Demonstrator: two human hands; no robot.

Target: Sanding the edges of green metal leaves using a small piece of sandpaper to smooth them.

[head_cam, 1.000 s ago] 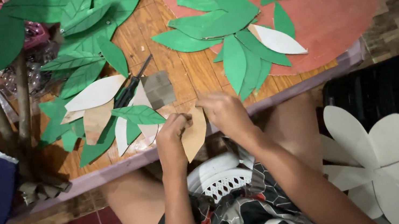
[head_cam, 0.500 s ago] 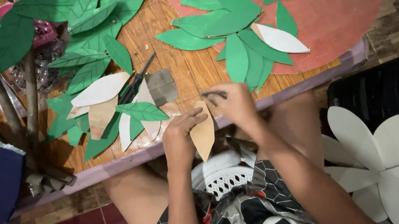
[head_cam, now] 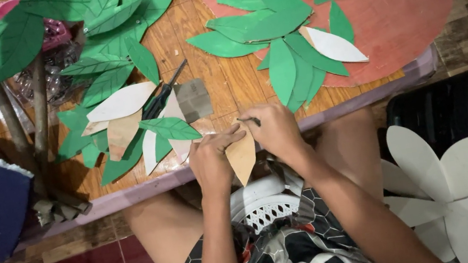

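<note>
Pinched between both hands, a tan leaf-shaped cardboard cutout (head_cam: 242, 157) hangs point-down just past the near edge of the wooden table (head_cam: 219, 86), above the seated person's lap. Seen from the head camera, the left hand (head_cam: 212, 162) curls its fingers closed around the cutout's left edge, forearm rising straight up from the bottom of the view. Its partner, the right hand (head_cam: 275, 130), grips the upper right edge and also clamps a thin dark pen-like tool (head_cam: 249, 120) against it, forearm angling in from the lower right. Green paper leaves (head_cam: 278, 34) lie spread across the table, and large white paper petals (head_cam: 453, 176) rest at the person's right.
</note>
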